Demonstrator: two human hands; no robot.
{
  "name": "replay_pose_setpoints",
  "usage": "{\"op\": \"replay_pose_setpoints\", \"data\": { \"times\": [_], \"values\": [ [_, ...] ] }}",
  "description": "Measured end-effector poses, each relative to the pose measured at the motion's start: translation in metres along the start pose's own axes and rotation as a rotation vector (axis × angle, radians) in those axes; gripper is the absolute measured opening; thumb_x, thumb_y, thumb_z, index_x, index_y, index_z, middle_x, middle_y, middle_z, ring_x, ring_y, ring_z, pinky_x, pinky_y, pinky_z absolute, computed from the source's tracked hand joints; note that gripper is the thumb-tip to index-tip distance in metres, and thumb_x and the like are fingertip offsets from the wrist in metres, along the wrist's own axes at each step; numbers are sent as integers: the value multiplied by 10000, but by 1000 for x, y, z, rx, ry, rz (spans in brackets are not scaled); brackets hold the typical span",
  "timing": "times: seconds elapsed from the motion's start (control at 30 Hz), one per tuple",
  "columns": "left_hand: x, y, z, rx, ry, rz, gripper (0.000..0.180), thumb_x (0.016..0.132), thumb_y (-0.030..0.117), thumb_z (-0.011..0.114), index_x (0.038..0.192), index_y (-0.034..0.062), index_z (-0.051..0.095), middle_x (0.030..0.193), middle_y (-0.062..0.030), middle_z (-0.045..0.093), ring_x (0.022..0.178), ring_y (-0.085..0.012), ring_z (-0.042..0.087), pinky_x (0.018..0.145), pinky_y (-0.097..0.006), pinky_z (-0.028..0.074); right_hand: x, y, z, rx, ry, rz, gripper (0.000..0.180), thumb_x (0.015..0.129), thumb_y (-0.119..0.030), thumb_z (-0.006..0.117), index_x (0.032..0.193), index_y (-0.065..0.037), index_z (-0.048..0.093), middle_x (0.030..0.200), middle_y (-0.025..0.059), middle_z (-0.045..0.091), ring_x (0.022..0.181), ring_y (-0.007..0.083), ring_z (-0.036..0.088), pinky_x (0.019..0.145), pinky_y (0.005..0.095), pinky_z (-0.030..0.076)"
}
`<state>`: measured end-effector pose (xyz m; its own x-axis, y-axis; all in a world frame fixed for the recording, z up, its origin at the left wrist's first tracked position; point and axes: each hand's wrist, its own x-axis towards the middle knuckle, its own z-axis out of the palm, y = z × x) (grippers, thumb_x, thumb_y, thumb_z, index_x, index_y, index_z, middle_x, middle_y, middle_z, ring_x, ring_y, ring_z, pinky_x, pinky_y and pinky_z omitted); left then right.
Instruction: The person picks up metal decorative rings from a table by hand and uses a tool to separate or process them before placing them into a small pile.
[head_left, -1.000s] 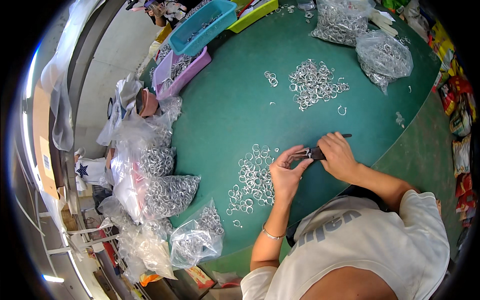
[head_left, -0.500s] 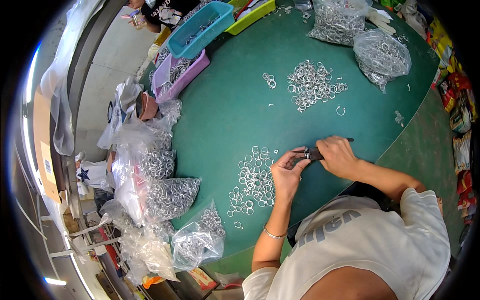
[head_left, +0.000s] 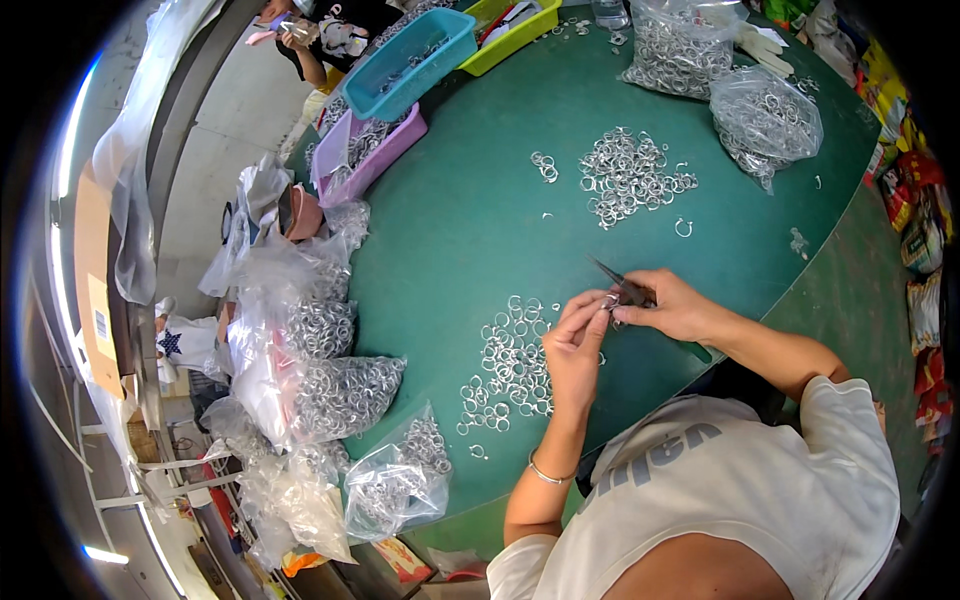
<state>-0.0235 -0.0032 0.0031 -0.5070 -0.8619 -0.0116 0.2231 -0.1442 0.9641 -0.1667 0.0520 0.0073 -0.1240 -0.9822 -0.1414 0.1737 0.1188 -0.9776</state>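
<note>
My left hand (head_left: 574,338) is closed in a pinch on a small silver metal ring (head_left: 612,300). Against it, my right hand (head_left: 672,305) grips a pair of dark pliers (head_left: 625,285), whose pointed tip angles up and left, past the ring. A green handle end (head_left: 697,351) shows below the palm. The right thumb and fingertips reach close to the ring; whether they touch it is hard to make out. Just left of my left hand lies a spread of silver rings (head_left: 515,350) on the green table (head_left: 450,250).
Farther off lies a bigger heap of rings (head_left: 625,175). Bags of rings stand at far right (head_left: 765,120) and along the left edge (head_left: 345,395). A blue basket (head_left: 410,65) overlaps a purple one (head_left: 370,160), beside a yellow-green tray (head_left: 510,40). Another person's hand (head_left: 298,40) is at upper left.
The pliers have swung so their tip points up and away from the ring, instead of left at it. My right hand has shifted closer to my left, its thumb now near the ring.
</note>
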Motion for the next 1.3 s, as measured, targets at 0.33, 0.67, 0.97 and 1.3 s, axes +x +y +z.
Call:
{"op": "replay_pose_setpoints", "data": {
  "times": [0.33,0.67,0.97,1.3],
  "values": [
    [-8,30,4,779,-6,219,84,799,5,564,829,-39,630,655,-77,611,559,-118,546,529,-242,427,-7,-18,5,-264,135,-291,85,813,-56,572,882,-9,556,731,-19,526,627,34,426,533,203,334],
    [2,46,-6,905,-367,339,78,774,-58,522,777,-46,599,644,-93,579,553,-156,537,529,-245,419,1,-37,-16,-290,-204,-61,128,736,-100,647,768,6,583,591,17,507,539,82,467,488,243,357],
    [-1,28,-15,483,41,-18,128,741,-72,509,782,-25,620,686,-118,596,572,-285,561,564,-316,459,12,-23,-24,-111,-86,163,89,750,-71,629,737,5,586,643,48,579,481,69,476,426,202,338],
    [8,31,-7,694,-21,73,170,744,1,626,911,-14,603,790,-84,605,646,-172,584,577,-248,453,18,-17,-15,43,-29,351,103,781,-93,597,767,7,576,628,48,559,501,82,514,409,194,351]
  ]
}}
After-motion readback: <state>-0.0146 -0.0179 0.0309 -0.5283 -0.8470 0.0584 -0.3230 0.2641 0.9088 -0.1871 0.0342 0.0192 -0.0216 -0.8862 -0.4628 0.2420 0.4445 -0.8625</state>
